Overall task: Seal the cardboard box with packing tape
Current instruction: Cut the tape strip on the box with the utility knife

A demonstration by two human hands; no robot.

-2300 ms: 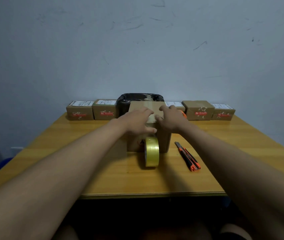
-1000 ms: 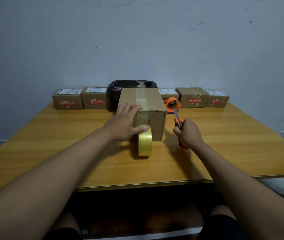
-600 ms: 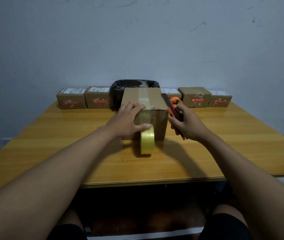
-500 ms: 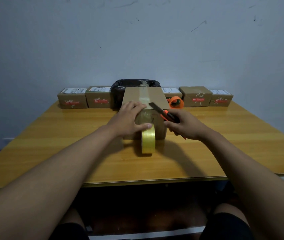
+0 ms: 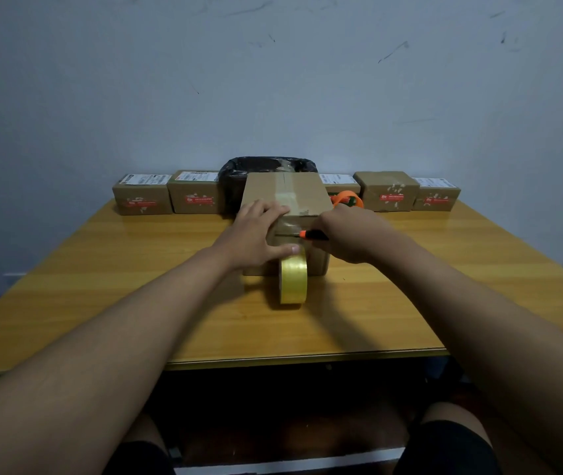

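One tape strip already runs over the cardboard box (image 5: 287, 197); left hand (image 5: 252, 234) flat on it, right hand (image 5: 348, 234) gripping the utility knife (image 5: 311, 234), cutting free the tape roll (image 5: 294, 279) below them.

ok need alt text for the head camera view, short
A person's right hand holds an orange utility knife against the near face of a cardboard box, at the tape above a yellow tape roll standing on edge. The left hand steadies the box on a wooden table; small boxes line the wall behind.
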